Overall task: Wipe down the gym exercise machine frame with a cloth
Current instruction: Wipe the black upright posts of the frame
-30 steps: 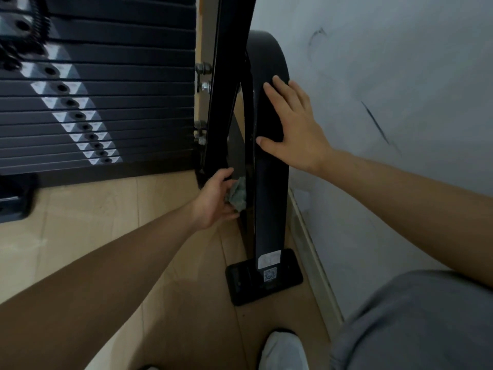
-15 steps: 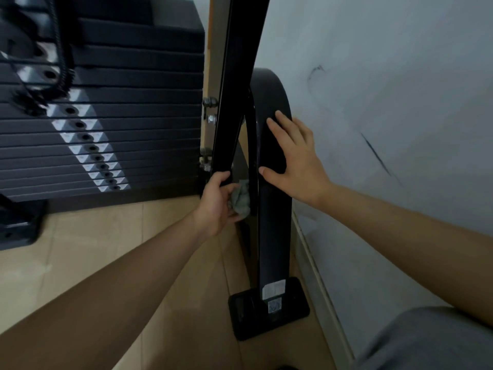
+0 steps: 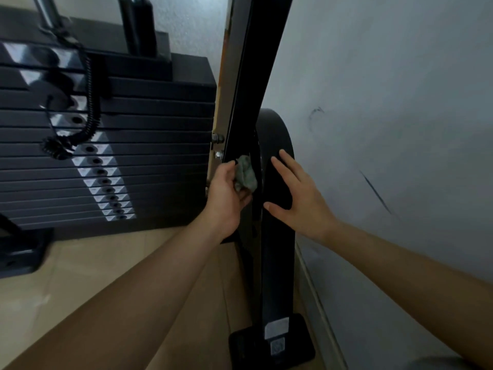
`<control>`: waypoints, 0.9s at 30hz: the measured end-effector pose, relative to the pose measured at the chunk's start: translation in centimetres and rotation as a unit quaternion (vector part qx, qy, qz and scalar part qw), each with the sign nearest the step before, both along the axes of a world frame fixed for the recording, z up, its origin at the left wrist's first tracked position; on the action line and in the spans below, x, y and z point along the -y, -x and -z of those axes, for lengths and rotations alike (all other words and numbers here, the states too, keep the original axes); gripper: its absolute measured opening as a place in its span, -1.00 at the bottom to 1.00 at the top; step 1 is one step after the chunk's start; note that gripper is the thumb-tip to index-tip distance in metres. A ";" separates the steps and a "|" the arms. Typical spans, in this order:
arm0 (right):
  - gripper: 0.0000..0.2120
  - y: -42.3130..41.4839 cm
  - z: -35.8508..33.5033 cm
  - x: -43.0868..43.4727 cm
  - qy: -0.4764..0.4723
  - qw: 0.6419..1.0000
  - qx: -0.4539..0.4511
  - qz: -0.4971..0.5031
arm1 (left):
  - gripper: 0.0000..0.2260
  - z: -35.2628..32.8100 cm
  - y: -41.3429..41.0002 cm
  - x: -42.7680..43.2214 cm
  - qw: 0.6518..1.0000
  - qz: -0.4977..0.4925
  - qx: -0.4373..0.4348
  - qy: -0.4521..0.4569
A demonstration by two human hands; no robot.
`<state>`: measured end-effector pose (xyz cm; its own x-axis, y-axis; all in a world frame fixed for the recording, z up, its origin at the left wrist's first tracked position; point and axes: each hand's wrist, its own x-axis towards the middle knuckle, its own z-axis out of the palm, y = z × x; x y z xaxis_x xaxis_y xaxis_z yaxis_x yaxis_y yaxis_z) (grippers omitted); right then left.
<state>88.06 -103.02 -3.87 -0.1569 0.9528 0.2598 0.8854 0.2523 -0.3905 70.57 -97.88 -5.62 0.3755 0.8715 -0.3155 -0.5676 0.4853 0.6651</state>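
Right of the weight stack [image 3: 138, 161]: gripping a crumpled cloth [image 3: 246, 175] in the curled fingers of the left hand [image 3: 225, 197], pressing it against the slanted frame bar [image 3: 250, 76]. Bracing the right hand [image 3: 297, 201] flat on the curved rear post [image 3: 277, 268], fingers straight and spread. Judging the cloth soft and light, best held bunched in the palm.

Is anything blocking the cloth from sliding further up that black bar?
Nothing visible. The left hand holds the cloth on the bar, bare above it. The bolts sit off its left edge; the right hand rests on the curved post.
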 end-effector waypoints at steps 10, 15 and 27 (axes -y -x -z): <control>-0.14 0.4 -0.5 0.2 -0.014 0.999 0.018 0.028 | -0.77 5.3 2.3 1.8 0.968 0.133 -0.212 -0.019; -0.30 1.2 -0.8 0.2 -0.106 0.989 0.098 0.031 | -0.88 8.1 3.7 2.0 0.933 0.162 -0.317 -0.052; -0.17 0.8 -0.8 0.6 -0.038 0.991 0.131 -0.014 | -0.63 13.5 1.8 -0.4 0.572 0.140 -0.589 -0.554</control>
